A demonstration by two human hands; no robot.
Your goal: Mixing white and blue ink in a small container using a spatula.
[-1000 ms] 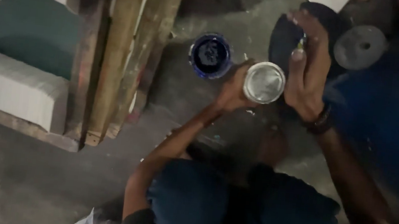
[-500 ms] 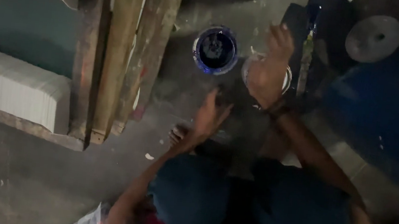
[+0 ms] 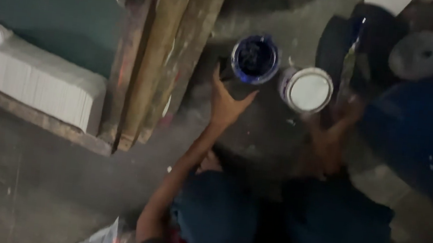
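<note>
A: Head view. What is hard to make out?

B: The right hand [image 3: 343,111], centre right, is smeared by motion blur. It sits just below and right of the white can [image 3: 305,89], but I cannot tell if its fingers are spread, curled or gripping anything. The dark shapes in the upper right are murky too, apart from 1 grey disc [image 3: 421,54].

A: And the left hand?

B: The left hand [image 3: 225,102] is clear enough: fingers spread and released, holding nothing, fingertips just below the blue can [image 3: 255,58], near it but apart as far as I can see.

A: Counts?

B: 2 cans, side by side at upper centre: the blue one open with dark contents, the white one showing a pale round top. 2 hands. About 3 planks [image 3: 172,58] run down the upper left, edges blending together. 1 white block [image 3: 38,79] at the left, cut off by the frame. The person's knees [image 3: 280,224] fill the bottom centre.
</note>
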